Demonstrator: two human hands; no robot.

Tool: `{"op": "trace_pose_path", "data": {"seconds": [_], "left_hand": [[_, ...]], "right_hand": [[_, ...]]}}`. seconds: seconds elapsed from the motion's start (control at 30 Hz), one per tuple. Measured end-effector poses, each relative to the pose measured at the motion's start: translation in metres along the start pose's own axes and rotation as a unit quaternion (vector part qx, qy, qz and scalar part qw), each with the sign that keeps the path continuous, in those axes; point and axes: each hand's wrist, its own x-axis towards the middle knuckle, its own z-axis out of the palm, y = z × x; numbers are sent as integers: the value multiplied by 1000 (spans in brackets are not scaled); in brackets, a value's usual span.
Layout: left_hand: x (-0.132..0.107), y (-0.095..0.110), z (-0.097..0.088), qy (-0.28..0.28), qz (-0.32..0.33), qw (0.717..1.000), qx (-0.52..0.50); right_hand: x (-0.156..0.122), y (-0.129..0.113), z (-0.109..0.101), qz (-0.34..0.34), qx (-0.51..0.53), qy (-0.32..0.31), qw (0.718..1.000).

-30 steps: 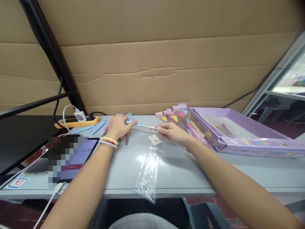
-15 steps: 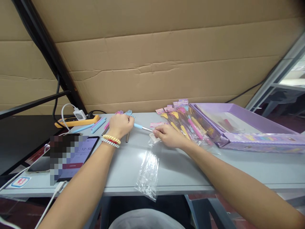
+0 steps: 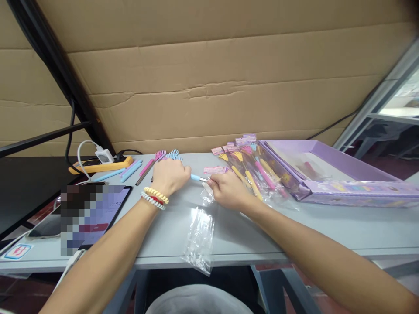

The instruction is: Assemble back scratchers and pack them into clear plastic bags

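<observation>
Clear bags (image 3: pixel 278 199) hold scratchers (image 3: pixel 253 185) (some yellow).

Slim straight stick: light-blue handle (image 3: pixel 197 178) on the left, shiny silver rod (image 3: pixel 203 179) on the right, in line. Sits roughly crosswise over the tabletop (image 3: pixel 258 237). Blue end disappears into the curled left hand (image 3: pixel 171 175), silver end into the pinching right hand (image 3: pixel 227 188). Both tips hidden.
</observation>
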Motion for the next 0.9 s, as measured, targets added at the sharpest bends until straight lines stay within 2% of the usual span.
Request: {"op": "trace_pose_path", "data": {"seconds": [0.23,0.4,0.5,0.73,0.9], "left_hand": [[1,-4,3,8,-11,1000,-7],[3,-2,15,54,19,998,-42],[2,-3,17,62,44,995,-67],[3,-8,17,24,68,995,-73],[4,-2,19,-16,21,999,-44]], "right_hand": [[0,-4,7,18,22,-42,999],[8,14,3,-38,28,-29,998],[9,21,1,-49,28,-19,998],[9,20,5,-63,19,-29,997],[10,20,7,-61,-1,-25,998]]}}
